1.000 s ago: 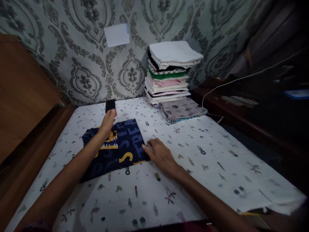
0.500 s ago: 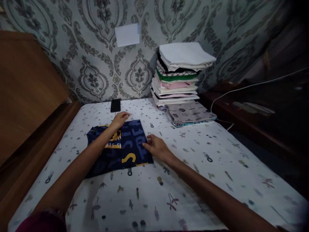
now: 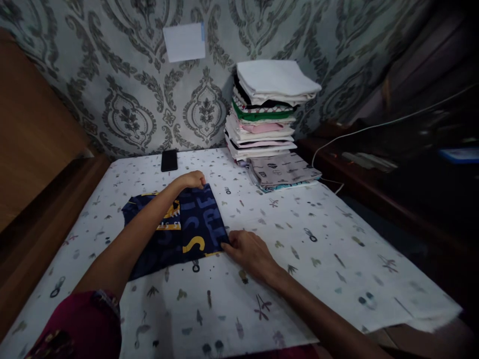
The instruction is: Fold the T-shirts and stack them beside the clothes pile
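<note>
A dark blue folded garment (image 3: 202,217) with yellow and white print lies flat on the patterned white sheet (image 3: 262,299). My left hand (image 3: 194,179) is closed on the garment's far right corner. Its forearm crosses over the left part of the cloth. At the near right corner, my right hand (image 3: 245,249) pinches the edge between thumb and fingers.
Behind to the right rises a tall stack of folded clothes (image 3: 262,129), with a grey printed folded cloth (image 3: 284,169) in front. A black phone (image 3: 169,160) lies near the wall. Wooden furniture (image 3: 33,129) borders the left; a white cable (image 3: 374,127) runs at right.
My left hand has moved right to the garment's far corner and closed on it. My right hand has moved down to the near corner and closed there. The view has shifted slightly.
</note>
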Available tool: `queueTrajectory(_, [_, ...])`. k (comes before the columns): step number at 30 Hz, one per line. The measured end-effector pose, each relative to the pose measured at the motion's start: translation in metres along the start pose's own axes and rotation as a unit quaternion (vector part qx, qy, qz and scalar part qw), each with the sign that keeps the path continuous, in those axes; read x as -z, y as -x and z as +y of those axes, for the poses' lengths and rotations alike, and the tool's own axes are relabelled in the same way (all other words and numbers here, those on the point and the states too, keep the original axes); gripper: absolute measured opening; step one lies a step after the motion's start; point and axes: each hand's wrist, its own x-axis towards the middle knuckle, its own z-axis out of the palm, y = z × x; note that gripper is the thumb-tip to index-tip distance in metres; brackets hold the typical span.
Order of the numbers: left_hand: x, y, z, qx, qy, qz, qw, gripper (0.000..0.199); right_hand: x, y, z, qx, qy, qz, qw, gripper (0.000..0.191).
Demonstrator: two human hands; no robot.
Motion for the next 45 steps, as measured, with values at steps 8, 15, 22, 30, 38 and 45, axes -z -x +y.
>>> queueTrajectory(8, [0.024,0.021,-0.004,0.003,-0.003,-0.04,0.999,0.022,-0.018,0.0,0.002,-0.048,-0.342,-0.014,0.938,0.024])
queueTrajectory(15, [0.033,0.037,-0.021,0.034,-0.007,-0.053,0.998,0.024,-0.024,0.011,-0.014,-0.206,-0.612,0.014,0.764,0.023])
queueTrajectory(22, [0.03,0.029,-0.019,0.039,-0.018,-0.065,0.997,0.022,-0.023,0.006,-0.021,-0.208,-0.59,-0.037,0.779,0.008])
queueTrajectory(30, [0.027,0.028,-0.02,0.032,-0.039,-0.077,0.996,0.016,-0.029,0.001,-0.014,-0.185,-0.603,-0.041,0.775,0.005])
queueTrajectory(38, [0.03,0.031,-0.013,0.065,-0.013,-0.045,0.997,0.012,-0.039,0.002,-0.02,-0.126,-0.643,0.028,0.755,0.036])
queueTrajectory(45, [0.036,0.052,-0.007,0.073,0.094,-0.045,0.992,0.008,-0.04,0.006,-0.037,-0.101,-0.686,0.061,0.718,0.053])
